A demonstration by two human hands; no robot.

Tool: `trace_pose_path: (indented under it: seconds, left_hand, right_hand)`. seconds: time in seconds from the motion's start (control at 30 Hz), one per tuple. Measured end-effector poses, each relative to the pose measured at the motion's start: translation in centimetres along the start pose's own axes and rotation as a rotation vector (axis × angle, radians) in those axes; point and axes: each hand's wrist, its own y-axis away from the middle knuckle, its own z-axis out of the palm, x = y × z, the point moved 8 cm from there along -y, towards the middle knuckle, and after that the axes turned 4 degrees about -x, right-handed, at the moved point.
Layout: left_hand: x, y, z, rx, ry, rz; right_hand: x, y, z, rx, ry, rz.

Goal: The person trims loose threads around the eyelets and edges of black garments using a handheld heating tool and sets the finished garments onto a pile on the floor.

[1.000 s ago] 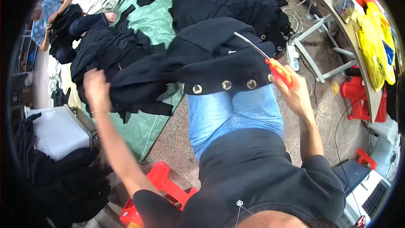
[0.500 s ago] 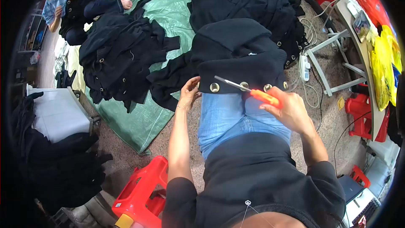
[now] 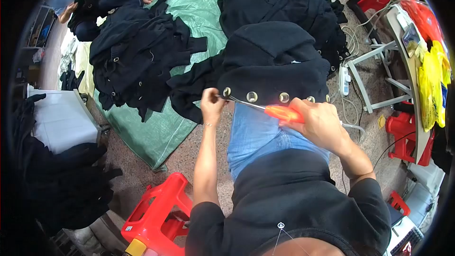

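My right hand (image 3: pixel 318 122) grasps orange-handled scissors (image 3: pixel 279 112) beside the leftmost eyelet (image 3: pixel 227 92) of the black garment (image 3: pixel 272 77) across my lap (image 3: pixel 256 130). Eyelets are already in, work seemingly unfinished; what my left hand (image 3: pixel 212 108) holds, I cannot tell.

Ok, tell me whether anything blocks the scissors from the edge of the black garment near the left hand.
Nothing visible stands between the scissors in the right hand and that edge of the black garment; the left hand is close to the tips, though.
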Motion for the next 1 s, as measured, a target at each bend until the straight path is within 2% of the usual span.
trace_pose_path:
  seconds: [0.07, 0.17, 0.23, 0.47, 0.53, 0.57, 0.63, 0.7, 0.8, 0.83, 0.9, 1.0]
  left_hand:
    - [0.9, 0.6, -3.5, 0.097, 0.007, 0.083]
    - [4.7, 2.3, -5.1, 0.121, -0.027, 0.142]
    - [5.8, 3.1, -5.3, 0.105, -0.090, 0.119]
    - [4.8, 2.7, -5.5, 0.087, -0.104, 0.158]
    - [4.9, 2.1, -5.1, 0.059, -0.347, 0.043]
    - [6.5, 2.5, -4.2, 0.102, -0.547, 0.219]
    - [9.4, 3.1, -1.6, 0.077, -0.527, 0.262]
    - [9.7, 3.1, 0.9, -0.117, -0.370, 0.189]
    - [9.3, 2.5, 3.5, -0.317, -0.404, 0.140]
    - [8.8, 2.2, 3.5, -0.319, -0.407, 0.143]
    - [5.8, 1.9, 4.1, -0.400, -0.029, -0.194]
    - [5.7, 1.5, 3.6, -0.448, 0.022, -0.217]
  right_hand:
    - [-0.4, -0.1, -0.2, -0.020, 0.007, 0.001]
    - [-0.9, -0.6, 0.6, -0.076, -0.037, 0.046]
    - [-2.1, -0.7, 1.1, -0.028, -0.058, -0.074]
    - [-2.5, -1.3, 1.8, -0.023, -0.048, -0.084]
    - [-2.0, -0.7, 1.2, 0.050, -0.039, -0.064]
    - [-1.6, -0.3, 0.5, 0.120, -0.037, -0.051]
    - [-0.7, 0.2, 0.1, 0.096, -0.047, -0.017]
    - [0.4, 0.8, 0.1, 0.071, -0.050, 0.056]
    - [0.6, 1.3, 0.1, 0.071, -0.005, 0.057]
    - [0.7, 1.3, 0.3, 0.036, 0.025, 0.076]
    - [0.8, 1.4, 0.4, 0.036, 0.028, 0.079]
    - [0.9, 1.5, 0.5, 0.031, 0.012, 0.082]
